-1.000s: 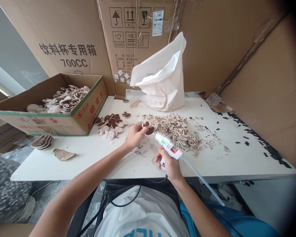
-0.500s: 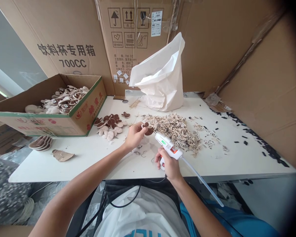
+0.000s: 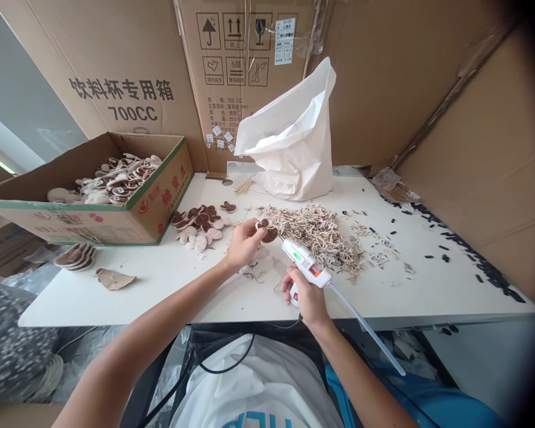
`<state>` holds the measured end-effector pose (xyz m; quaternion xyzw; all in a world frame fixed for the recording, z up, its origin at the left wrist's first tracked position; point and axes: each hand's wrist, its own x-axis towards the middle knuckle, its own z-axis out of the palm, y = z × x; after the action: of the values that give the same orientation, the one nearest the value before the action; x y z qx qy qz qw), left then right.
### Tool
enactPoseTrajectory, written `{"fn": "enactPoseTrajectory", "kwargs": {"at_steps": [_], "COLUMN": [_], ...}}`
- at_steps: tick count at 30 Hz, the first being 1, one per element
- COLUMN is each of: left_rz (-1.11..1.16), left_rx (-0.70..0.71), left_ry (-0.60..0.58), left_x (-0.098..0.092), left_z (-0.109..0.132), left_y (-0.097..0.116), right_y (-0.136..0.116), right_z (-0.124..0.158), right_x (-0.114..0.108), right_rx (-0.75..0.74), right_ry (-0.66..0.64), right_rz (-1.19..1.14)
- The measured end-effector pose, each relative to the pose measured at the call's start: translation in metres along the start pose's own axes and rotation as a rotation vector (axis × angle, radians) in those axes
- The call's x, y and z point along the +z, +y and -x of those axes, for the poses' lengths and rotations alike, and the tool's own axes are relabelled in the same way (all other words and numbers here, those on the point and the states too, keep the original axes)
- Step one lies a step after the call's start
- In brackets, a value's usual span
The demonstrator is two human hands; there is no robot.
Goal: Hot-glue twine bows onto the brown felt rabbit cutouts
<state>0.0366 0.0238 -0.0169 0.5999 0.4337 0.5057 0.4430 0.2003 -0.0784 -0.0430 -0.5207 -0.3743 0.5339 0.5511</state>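
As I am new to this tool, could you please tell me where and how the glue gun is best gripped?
Probably by the handle, from the near side, like the right hand: the glue gun points its nozzle away, toward the brown piece, with its glue stick jutting behind.

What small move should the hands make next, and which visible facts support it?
Perhaps the right hand should ease the glue gun slightly back: its nozzle points at the edge of the brown piece, near where the left hand pinches it. Whether they touch is too small to tell.
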Motion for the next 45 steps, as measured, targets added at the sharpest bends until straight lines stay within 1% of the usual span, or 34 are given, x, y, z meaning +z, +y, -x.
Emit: {"fn": "enactPoseTrajectory", "kwargs": {"at_steps": [5, 13, 22, 28, 45], "left_rz": [-0.022, -0.005, 0.003, 0.002, -0.042], "left_rx": [0.015, 0.004, 0.001, 0.006, 0.031], "left_ry": [0.018, -0.007, 0.004, 0.023, 0.003], "left_x": [-0.0002, -0.0007, -0.0004, -0.0004, 0.0008], "left_z": [-0.0004, -0.0002, -0.0003, -0.0006, 0.0025], "left_y": [-0.0008, -0.0041, -0.0021, -0.0021, 0.0009], "right_y": [-0.0023, -0.0018, -0.0029, -0.0037, -0.0003], "right_z": [0.0013, 0.0023, 0.0021, 0.0022, 0.0008], "right_x": [0.0007, 0.0003, 0.0009, 0.0015, -0.0003], "right_rx": [-0.001, 0.008, -0.006, -0.007, -0.02], "right_ry": [-0.015, -0.028, -0.039, -0.031, -0.016], "right_rz": [0.003, 0.027, 0.039, 0.036, 0.02]}}
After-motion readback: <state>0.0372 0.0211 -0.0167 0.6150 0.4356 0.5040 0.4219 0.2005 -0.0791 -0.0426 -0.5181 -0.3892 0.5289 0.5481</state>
